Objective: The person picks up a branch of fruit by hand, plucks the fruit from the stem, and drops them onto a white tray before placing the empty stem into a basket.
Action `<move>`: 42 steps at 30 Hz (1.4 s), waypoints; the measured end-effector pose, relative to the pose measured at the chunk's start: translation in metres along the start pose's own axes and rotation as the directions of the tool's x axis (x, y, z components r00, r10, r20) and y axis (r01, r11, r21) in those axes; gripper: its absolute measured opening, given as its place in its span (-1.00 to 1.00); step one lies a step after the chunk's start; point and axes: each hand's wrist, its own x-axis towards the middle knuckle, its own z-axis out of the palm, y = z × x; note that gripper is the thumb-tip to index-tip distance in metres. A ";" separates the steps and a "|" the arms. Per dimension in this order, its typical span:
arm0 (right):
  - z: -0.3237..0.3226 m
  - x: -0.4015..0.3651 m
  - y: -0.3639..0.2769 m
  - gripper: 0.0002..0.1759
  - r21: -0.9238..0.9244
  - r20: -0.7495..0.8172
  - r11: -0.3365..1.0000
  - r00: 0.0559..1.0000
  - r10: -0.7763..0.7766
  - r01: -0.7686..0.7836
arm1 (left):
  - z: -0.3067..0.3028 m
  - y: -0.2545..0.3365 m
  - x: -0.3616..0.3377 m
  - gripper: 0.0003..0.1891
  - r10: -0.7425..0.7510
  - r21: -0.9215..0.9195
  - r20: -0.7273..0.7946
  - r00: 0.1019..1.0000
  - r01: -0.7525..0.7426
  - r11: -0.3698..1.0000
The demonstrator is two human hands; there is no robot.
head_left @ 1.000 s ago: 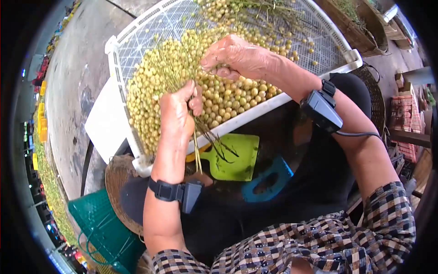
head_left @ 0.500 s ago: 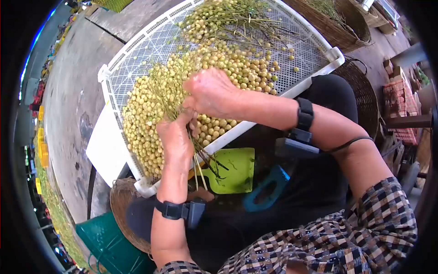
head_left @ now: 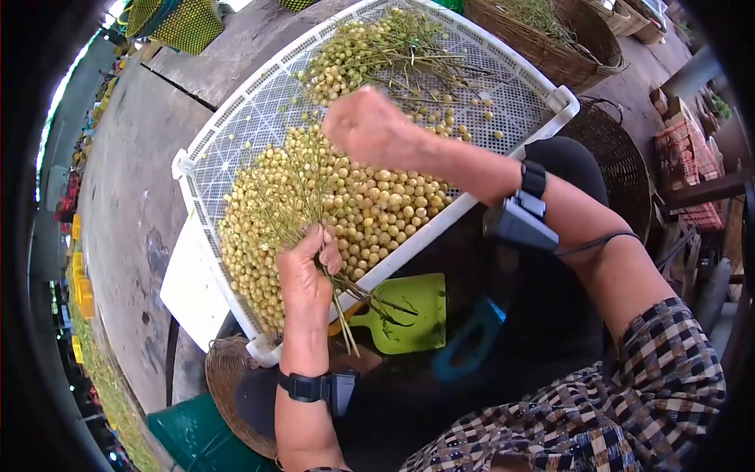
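Note:
My left hand is closed around a bunch of thin fruit stems. Their upper ends fan out over the fruit, and the cut lower ends hang past the tray's front edge. Slightly blurred, my right hand is held as a fist above the fruit, apart from the stems; anything inside it is hidden. Small round yellowish fruits are heaped in a white perforated tray. At the tray's far side lies a pile of greener fruits still on their stems.
A lime-green dustpan and a blurred blue object are below the tray's front edge. A teal bucket stands lower left. Wicker baskets and a red crate are at the right. A yellow mesh basket sits upper left.
My right hand has moved up and away from the stems, where it was touching near my left hand. My left hand keeps its hold, slightly lower in view. The whole view has shifted a little.

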 end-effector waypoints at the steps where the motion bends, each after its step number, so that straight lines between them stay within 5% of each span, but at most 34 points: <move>1: -0.012 0.001 -0.003 -0.68 -0.032 -0.081 0.994 0.991 0.103 -0.106 | -0.003 0.000 0.001 -0.80 -0.020 -0.022 0.050 0.999 0.021 1.000; 4: -0.022 0.025 0.039 -0.57 -0.113 -0.054 0.993 0.997 -0.049 0.043 | 0.004 0.003 -0.004 -0.80 -0.048 -0.033 0.089 0.995 0.051 0.998; 6: -0.023 0.028 0.048 -0.58 0.006 -0.031 0.991 0.991 -0.130 0.130 | 0.011 0.004 -0.009 -0.78 -0.056 -0.009 0.093 0.994 0.057 0.998; 9: -0.017 0.026 0.048 -0.65 0.668 0.163 0.742 0.964 -0.212 0.051 | 0.005 0.000 -0.006 -0.70 -0.141 0.014 0.179 0.974 0.141 0.990; 12: -0.013 0.025 0.043 -0.76 0.733 0.282 0.670 0.949 -0.142 -0.118 | 0.017 0.002 -0.012 -0.67 -0.126 0.070 0.095 0.987 0.120 0.990; 15: -0.014 0.016 0.033 -0.78 0.712 0.243 0.692 0.966 -0.085 -0.118 | -0.005 -0.005 -0.004 -0.77 -0.158 -0.136 0.180 0.971 0.184 0.973; 19: -0.005 0.027 0.044 -0.83 0.752 0.160 0.645 0.987 0.021 -0.136 | -0.006 -0.004 -0.005 -0.80 -0.176 -0.129 0.163 0.971 0.197 0.972; 22: 0.002 0.030 0.055 -0.84 0.888 0.115 0.447 0.993 0.008 -0.107 | -0.004 -0.003 -0.005 -0.81 -0.171 -0.145 0.166 0.971 0.195 0.970; 24: 0.001 0.032 0.057 -0.86 0.919 -0.025 0.392 0.984 0.177 -0.048 | 0.002 0.000 -0.008 -0.71 -0.182 0.015 0.168 0.969 0.182 0.983; 25: -0.002 0.032 0.058 -0.86 0.919 -0.025 0.392 0.984 0.177 -0.048 | 0.005 0.001 -0.010 -0.71 -0.182 0.015 0.167 0.969 0.182 0.983; 27: -0.009 0.030 0.061 -0.85 0.751 0.191 0.629 0.978 0.086 -0.202 | 0.010 0.004 -0.013 -0.74 -0.146 0.020 0.143 0.979 0.144 0.989; 28: -0.008 0.030 0.063 -0.85 0.751 0.190 0.628 0.978 0.086 -0.201 | 0.010 0.004 -0.012 -0.74 -0.146 0.021 0.143 0.979 0.144 0.989; 30: -0.002 0.027 0.068 -0.87 0.840 0.398 0.464 0.900 -0.176 -0.280 | 0.011 0.004 -0.012 -0.78 -0.157 -0.023 0.144 0.977 0.162 0.986; 35: 0.005 0.030 0.063 -0.84 0.792 0.391 0.571 0.898 -0.204 -0.215 | 0.001 0.002 -0.008 -0.79 -0.160 -0.014 0.163 0.974 0.164 0.986; 42: -0.008 0.028 0.049 -0.89 0.770 0.158 0.617 0.985 0.063 -0.163 | -0.012 0.000 0.000 -0.75 -0.146 -0.087 0.192 0.970 0.165 0.982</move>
